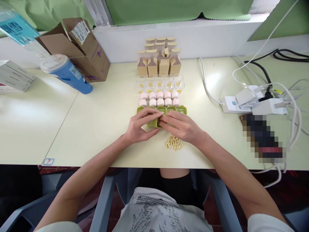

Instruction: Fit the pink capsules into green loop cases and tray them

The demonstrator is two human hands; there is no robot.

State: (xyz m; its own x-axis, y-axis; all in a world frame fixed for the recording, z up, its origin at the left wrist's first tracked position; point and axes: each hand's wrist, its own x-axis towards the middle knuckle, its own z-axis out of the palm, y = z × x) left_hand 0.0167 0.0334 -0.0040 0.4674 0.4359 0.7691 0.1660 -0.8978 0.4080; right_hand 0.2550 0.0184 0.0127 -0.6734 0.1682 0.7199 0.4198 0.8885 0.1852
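Between my two hands at the middle of the table is a small green plastic case (152,123). My left hand (141,125) is closed around its left side, fingers over the top and thumb below. My right hand (182,126) has its fingers pinched together at the right side of the case; they hide whatever may be between them. Just behind stands a row of several green cases (182,110), partly covered by my fingers. Close to my right hand lies a small pile of pale yellow rings (174,143).
Behind the green cases are rows of pinkish-white rounded pieces (160,102), clear plastic covers (159,84) and open small cardboard boxes (164,66). To the left stand a blue cup (72,72) and a brown carton (96,62). A power strip (234,104) with cables lies right, near a pixelated object (263,138).
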